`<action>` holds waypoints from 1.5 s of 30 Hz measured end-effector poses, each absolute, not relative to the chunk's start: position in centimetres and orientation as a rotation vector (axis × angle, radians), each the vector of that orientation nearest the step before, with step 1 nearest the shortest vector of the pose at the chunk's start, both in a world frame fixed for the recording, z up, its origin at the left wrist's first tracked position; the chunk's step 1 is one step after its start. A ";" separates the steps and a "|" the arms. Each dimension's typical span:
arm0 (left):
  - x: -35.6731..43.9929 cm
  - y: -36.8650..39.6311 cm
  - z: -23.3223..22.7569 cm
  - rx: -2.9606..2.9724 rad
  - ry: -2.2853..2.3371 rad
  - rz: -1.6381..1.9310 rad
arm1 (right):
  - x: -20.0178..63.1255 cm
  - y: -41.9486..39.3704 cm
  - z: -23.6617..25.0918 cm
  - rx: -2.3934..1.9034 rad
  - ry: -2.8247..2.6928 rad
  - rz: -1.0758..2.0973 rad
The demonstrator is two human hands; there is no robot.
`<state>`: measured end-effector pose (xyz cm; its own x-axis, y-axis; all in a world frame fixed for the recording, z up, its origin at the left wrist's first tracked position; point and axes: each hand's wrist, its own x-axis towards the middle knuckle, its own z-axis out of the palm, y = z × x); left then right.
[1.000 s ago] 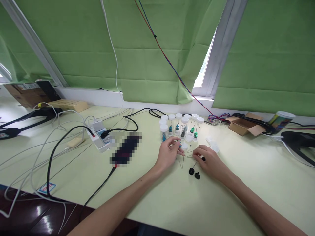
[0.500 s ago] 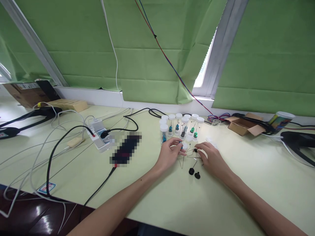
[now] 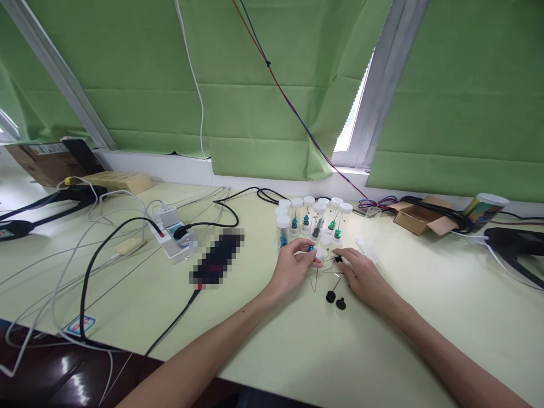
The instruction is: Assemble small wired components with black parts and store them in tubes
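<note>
Single head-worn view, looking forward and down — desk (image 3: 263, 340) near, green blinds (image 3: 255, 85) beyond

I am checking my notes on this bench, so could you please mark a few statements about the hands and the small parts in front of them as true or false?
1. The left hand pinches a small blue-topped part at its fingertips. True.
2. The clear vials with white caps lie tipped over. False: they stand upright in a cluster behind the hands.
3. Two black round pieces lie on the table near the right hand. True.
4. The right hand is lifted high above the table. False: it sits low, its fingers at a thin wire.
5. The cardboard box sits left of the vials. False: it is to their right.
</note>
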<state>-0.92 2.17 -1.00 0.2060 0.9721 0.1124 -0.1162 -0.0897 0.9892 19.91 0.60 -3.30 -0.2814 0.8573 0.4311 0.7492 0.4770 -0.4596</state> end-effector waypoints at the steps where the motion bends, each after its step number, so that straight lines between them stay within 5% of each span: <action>1: -0.9 2.2 -1.0 1.299 0.927 1.170 | 19.9 0.6 -3.3 -1.329 -2.086 0.226; 45: -0.4 1.4 0.0 1.297 0.939 1.152 | 18.2 2.5 -3.8 -1.490 -2.104 0.181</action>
